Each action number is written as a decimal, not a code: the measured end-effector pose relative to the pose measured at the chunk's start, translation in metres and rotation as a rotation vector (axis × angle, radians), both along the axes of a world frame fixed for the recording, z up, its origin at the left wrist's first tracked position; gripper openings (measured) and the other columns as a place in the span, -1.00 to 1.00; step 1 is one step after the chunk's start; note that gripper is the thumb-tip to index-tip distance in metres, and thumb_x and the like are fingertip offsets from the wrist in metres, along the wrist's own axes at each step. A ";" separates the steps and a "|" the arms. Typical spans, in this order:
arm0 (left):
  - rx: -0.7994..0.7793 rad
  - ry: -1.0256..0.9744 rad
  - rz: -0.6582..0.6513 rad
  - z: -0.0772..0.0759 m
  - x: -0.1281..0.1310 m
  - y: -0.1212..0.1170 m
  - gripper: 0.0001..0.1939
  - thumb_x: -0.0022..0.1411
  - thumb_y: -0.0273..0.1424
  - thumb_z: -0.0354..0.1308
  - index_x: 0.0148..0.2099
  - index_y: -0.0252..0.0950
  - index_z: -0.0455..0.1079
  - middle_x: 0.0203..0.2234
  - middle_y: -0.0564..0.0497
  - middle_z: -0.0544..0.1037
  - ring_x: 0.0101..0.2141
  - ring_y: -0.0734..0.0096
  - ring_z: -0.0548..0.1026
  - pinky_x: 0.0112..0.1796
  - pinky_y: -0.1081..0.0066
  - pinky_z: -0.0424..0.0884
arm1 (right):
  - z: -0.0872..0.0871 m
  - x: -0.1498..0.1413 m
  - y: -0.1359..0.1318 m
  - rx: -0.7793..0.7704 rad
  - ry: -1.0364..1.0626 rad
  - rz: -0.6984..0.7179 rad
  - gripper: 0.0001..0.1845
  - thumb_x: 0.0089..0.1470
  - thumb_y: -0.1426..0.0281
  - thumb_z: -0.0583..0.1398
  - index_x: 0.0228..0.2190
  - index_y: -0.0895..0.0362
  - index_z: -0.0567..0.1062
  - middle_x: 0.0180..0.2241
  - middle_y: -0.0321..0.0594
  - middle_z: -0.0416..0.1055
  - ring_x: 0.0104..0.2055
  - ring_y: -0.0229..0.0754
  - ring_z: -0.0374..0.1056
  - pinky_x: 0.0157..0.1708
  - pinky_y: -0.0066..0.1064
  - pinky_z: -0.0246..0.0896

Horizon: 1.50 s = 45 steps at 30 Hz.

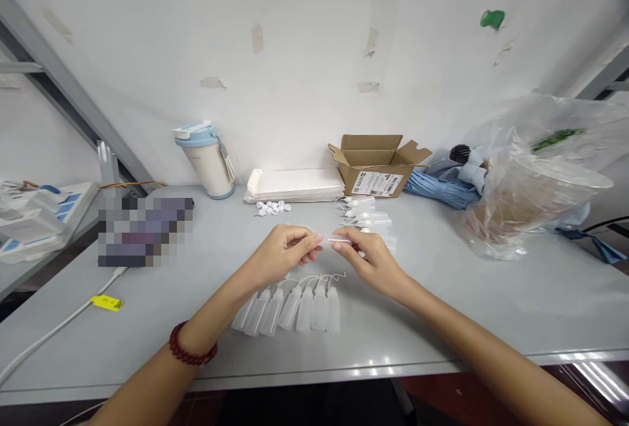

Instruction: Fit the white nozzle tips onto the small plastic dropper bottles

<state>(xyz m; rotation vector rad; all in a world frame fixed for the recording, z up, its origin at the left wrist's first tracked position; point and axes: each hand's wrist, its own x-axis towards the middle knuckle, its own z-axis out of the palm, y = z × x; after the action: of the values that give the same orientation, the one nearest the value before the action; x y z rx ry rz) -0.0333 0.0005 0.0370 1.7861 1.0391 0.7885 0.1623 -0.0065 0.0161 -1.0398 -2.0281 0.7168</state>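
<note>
Translucent squeeze bottle (338, 240) hangs level above the bench (413, 328), pinched by the fingers (310, 242) of my left hand (282, 252) and right hand (376, 261), seemingly to steady both ends, while spouted bottles (304, 312) lie aligned nearer me, probably for tidiness.

No legible text; blurry box label (377, 183)

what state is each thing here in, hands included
Left hand, curled at the held piece, grip unclear
Right hand, pinching the held piece
Held piece, translucent, off the desk
Front bottles, lying side by side
White caps, loose, clustered
Cardboard box, open
Tumbler, upright, lid on
Plastic bag, crumpled
</note>
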 end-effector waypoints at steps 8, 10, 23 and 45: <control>0.256 0.144 0.010 -0.006 0.001 -0.002 -0.80 0.21 -0.33 0.07 -0.37 -0.33 0.42 -0.50 0.04 0.49 -0.45 0.46 0.38 -0.41 0.48 0.27 | -0.003 0.001 0.007 -0.373 0.226 0.051 -0.58 0.13 0.11 0.05 -0.58 0.15 0.26 -0.65 -0.42 0.01 -0.61 -0.38 -0.09 -0.60 -0.48 -0.17; 0.314 0.179 0.020 -0.008 0.002 -0.002 -0.82 0.21 -0.34 0.07 -0.34 -0.32 0.42 -0.46 0.02 0.52 -0.43 0.44 0.40 -0.40 0.48 0.27 | -0.004 0.000 0.008 -0.437 0.269 0.068 -0.55 0.10 0.08 0.07 -0.62 0.12 0.17 -0.66 -0.43 -0.04 -0.62 -0.39 -0.13 -0.62 -0.48 -0.20; 0.462 0.653 0.415 -0.016 -0.069 0.050 -0.73 0.20 -0.37 -0.07 -0.31 -0.30 0.46 -0.40 -0.08 0.58 -0.38 0.21 0.49 -0.33 0.35 0.33 | -0.006 0.059 0.097 0.222 -0.194 -0.476 -0.64 0.14 0.30 -0.01 -0.16 0.19 0.46 -0.24 -0.03 0.47 -0.22 -0.04 0.33 -0.20 -0.26 0.16; 0.545 0.692 0.467 -0.048 -0.090 0.074 -0.76 0.15 -0.42 -0.01 -0.20 -0.32 0.44 -0.21 -0.14 0.51 -0.14 0.13 0.42 -0.09 0.21 0.33 | 0.005 0.052 0.065 0.376 -0.197 -0.337 -0.78 0.15 0.35 0.03 -0.31 0.15 0.44 -0.32 -0.08 0.45 -0.25 -0.10 0.33 -0.24 -0.29 0.19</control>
<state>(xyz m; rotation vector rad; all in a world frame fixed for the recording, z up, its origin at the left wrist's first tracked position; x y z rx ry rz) -0.1232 0.0746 -0.0106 2.4055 1.8794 0.7898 0.2142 0.0581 0.0208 -1.2161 -1.9766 0.0544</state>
